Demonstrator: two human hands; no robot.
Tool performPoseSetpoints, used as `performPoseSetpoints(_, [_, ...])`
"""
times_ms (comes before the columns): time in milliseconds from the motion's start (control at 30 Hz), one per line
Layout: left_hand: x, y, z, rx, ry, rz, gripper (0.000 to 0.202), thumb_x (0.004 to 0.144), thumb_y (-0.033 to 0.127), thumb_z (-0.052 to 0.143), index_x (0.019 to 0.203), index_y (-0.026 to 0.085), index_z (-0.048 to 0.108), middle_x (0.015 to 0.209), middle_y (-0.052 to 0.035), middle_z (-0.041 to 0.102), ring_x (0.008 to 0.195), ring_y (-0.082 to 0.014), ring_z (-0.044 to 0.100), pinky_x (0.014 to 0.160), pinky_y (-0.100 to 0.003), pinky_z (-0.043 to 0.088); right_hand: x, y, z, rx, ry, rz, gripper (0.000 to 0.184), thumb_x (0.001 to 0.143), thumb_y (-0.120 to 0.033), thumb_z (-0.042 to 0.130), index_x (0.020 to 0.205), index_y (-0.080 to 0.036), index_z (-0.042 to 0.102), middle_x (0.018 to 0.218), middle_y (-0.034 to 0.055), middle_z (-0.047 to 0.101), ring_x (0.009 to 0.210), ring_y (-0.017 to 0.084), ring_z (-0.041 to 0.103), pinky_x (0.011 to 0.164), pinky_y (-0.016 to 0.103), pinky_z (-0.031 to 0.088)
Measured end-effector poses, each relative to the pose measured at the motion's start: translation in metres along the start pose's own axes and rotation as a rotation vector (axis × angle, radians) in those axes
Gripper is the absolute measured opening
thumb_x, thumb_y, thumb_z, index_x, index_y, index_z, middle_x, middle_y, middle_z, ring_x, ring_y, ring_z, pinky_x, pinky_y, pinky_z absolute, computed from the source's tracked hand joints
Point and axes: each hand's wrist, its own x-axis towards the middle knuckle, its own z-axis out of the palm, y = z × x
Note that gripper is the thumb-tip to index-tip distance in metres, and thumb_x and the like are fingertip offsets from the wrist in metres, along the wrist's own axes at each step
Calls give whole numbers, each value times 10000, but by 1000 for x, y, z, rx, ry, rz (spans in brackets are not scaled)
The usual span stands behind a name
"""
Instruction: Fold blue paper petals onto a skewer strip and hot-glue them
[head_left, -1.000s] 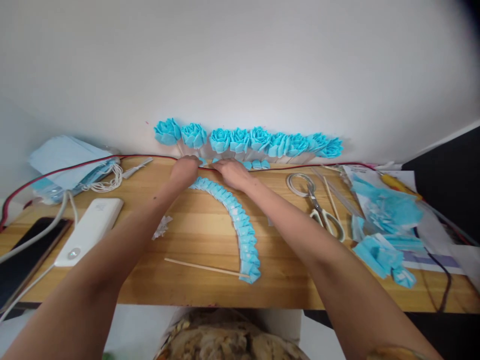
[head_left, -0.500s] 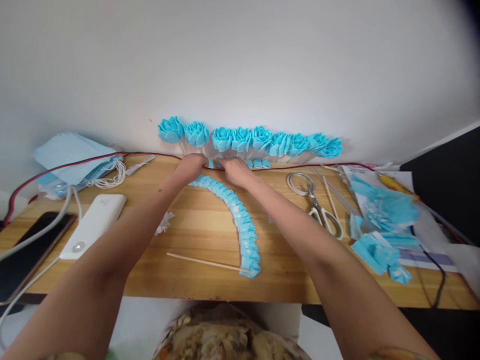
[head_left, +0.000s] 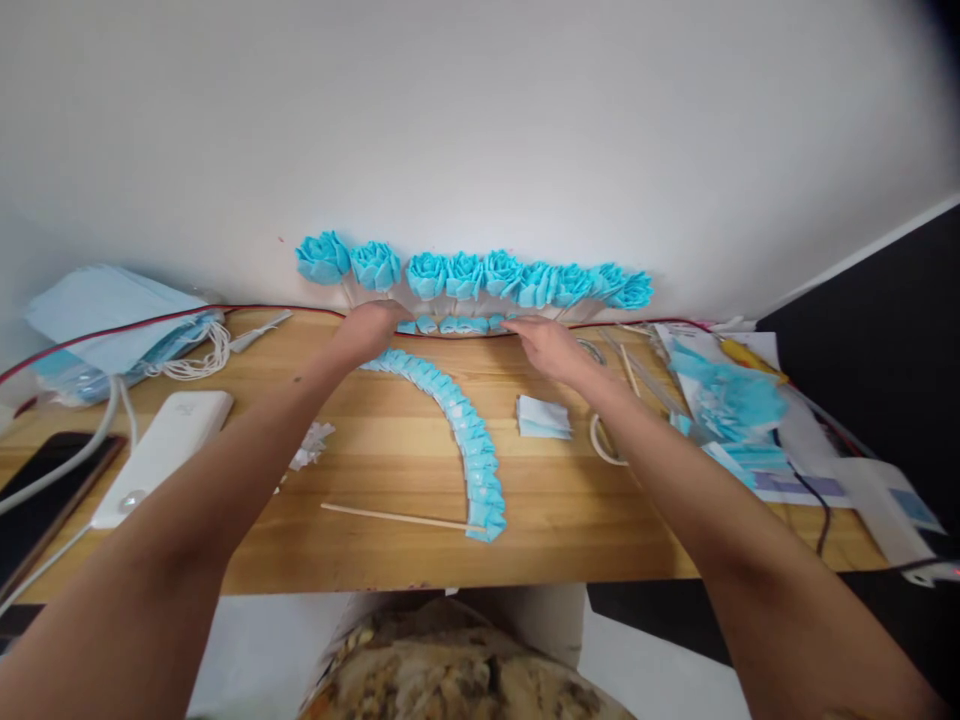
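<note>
A row of several blue paper roses [head_left: 465,275] on pale sticks leans against the white wall at the back of the wooden table [head_left: 390,480]. Small folded blue pieces [head_left: 450,325] lie in a line under them. My left hand [head_left: 371,328] rests at the left end of that line with its fingers curled, what they hold hidden. My right hand [head_left: 551,345] reaches to the right end, fingers stretched out. A curved strip of overlapped blue folded pieces [head_left: 465,430] runs from my left hand toward the table's front edge, ending beside a thin wooden stick [head_left: 397,517].
A small folded blue square [head_left: 544,416] lies right of the strip. Blue scraps [head_left: 724,395] on paper fill the right side. At left lie a white power bank [head_left: 165,450], a dark phone [head_left: 45,495], cables and a stack of blue masks [head_left: 105,320].
My right hand has slid right along the line of folded pieces, uncovering them and the folded blue square. My left hand has stayed. The view has shifted slightly.
</note>
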Motion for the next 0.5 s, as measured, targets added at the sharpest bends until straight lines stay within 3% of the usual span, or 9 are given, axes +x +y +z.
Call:
performPoseSetpoints(133, [0, 8, -8, 4, 12, 27, 494, 893, 118, 374, 1246, 155, 718, 1235, -112, 719, 1173, -277, 650, 1022, -399, 512, -26, 15, -18, -44, 21, 66, 512, 907, -56, 401, 1334, -104, 679, 1369, 142, 688, 1276, 271, 651, 1116, 429, 484])
performPoseSetpoints(267, [-2, 18, -14, 37, 2, 27, 500, 890, 114, 373, 1256, 138, 712, 1271, -128, 702, 1193, -292, 642, 1036, -426, 509, -41, 9, -33, -63, 25, 105, 505, 915, -60, 414, 1332, -145, 685, 1368, 113, 693, 1275, 257, 654, 1103, 403, 497])
performPoseSetpoints(500, [-3, 41, -15, 64, -22, 45, 516, 876, 89, 377, 1263, 166, 710, 1314, -115, 688, 1209, -273, 640, 1033, -404, 515, -39, -8, -28, -81, -14, 125, 461, 936, -52, 437, 1306, -136, 699, 1388, 114, 681, 1296, 250, 636, 1118, 376, 472])
